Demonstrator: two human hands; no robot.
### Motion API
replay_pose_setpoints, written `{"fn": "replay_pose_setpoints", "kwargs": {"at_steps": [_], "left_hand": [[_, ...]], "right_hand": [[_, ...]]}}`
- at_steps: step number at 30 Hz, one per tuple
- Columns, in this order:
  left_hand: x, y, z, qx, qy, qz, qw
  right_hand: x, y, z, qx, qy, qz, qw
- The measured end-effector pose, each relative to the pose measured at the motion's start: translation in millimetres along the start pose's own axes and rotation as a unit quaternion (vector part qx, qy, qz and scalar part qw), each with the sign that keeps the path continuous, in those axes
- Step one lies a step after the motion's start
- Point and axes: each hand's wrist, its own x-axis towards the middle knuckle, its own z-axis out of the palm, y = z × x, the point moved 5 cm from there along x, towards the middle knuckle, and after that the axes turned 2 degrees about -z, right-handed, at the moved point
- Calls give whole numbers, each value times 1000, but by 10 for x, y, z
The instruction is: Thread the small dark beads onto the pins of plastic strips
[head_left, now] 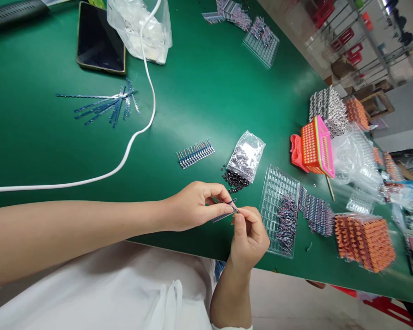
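Observation:
My left hand (196, 205) pinches a short blue strip of small components (223, 215) above the near edge of the green table (199, 91). My right hand (249, 238) meets it from below, its thumb and forefinger closed on a tiny dark bead at the strip's tip. Just beyond my hands lie a pile of small black beads (234, 179) and a clear bag of them (247, 155). A further blue strip (195, 153) lies on the table to the left of the bag.
A clear tray with several finished parts (281, 211) lies right of my hands. Orange-filled trays (364, 242), a pink basket (315, 146), a white cable (137, 133), a phone (99, 40), a plastic tub (141, 27) and loose blue strips (106, 106) lie about.

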Motion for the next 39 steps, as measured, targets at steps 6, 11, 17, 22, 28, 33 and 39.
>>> {"fn": "replay_pose_setpoints", "kwargs": {"at_steps": [6, 11, 17, 22, 28, 33, 39], "left_hand": [[-3, -5, 5, -6, -4, 0, 1000], [-4, -4, 10, -9, -9, 2, 1000], [1, 0, 12, -4, -5, 2, 1000], [1, -4, 9, -8, -8, -4, 1000], [5, -12, 2, 7, -3, -15, 1000], [-6, -3, 0, 8, 6, -21, 1000], [3, 9, -4, 6, 9, -22, 1000]], "right_hand": [[3, 0, 5, 6, 4, 0, 1000], [-3, 11, 5, 13, 7, 3, 1000], [-4, 16, 5, 32, 10, 5, 999], [-6, 21, 9, 38, 11, 13, 999], [-9, 47, 3, 54, 0, 33, 998], [-14, 78, 4, 76, -6, 50, 996], [-28, 103, 3, 86, 3, 64, 994]]}}
